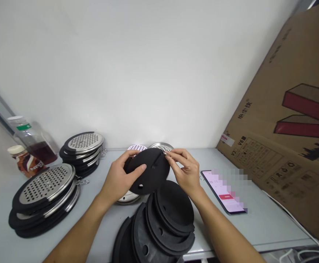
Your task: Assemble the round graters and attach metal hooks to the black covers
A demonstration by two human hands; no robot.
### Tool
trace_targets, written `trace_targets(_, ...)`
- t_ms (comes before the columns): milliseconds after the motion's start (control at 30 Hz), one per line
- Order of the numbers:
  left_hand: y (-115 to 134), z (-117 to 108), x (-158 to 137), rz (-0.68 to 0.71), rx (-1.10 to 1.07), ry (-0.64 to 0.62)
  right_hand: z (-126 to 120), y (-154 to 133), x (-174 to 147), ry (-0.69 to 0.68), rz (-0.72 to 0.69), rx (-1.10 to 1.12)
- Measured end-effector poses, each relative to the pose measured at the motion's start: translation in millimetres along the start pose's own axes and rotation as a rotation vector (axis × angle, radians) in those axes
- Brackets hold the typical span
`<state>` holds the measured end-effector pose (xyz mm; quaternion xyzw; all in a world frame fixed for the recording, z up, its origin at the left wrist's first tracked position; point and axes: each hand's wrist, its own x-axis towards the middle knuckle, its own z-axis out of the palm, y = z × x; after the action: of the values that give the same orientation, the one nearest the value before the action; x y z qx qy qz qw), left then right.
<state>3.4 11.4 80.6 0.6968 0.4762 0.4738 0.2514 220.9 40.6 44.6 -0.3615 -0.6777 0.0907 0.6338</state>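
Observation:
A black round disc with a small hole and a slot is tilted up in front of me. My left hand grips its left side, thumb across the face. At the disc's upper right edge, by the slot, my right hand is closed in a pinch on a small shiny metal piece, mostly hidden by the fingers. Just below the hands lies a leaning pile of similar black discs. Behind the held disc, perforated metal grater plates show in part.
At left stand two stacks of black-rimmed metal graters with wire loops. Behind them are a bottle of dark liquid and a labelled bottle. A phone lies at right, beside a large cardboard box and a white cable.

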Motion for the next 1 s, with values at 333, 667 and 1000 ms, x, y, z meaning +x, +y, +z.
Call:
trace_targets(333, -10.1, -11.5, 5.8, -0.185, -0.326, -0.53, 1.2, -17.8, -2.2, -0.457, 0.34, 0.279)
trace_targets(667, -12.5, -16.8, 7.6, -0.037, -0.136, -0.508, -3.2, -15.1, -7.7, -0.531, 0.069, 0.08)
trace_targets(1000, -13.7, -25.5, 7.5, -0.02, -0.05, -0.587, -1.3, -22.0, -14.7, -0.584, -0.077, -0.046)
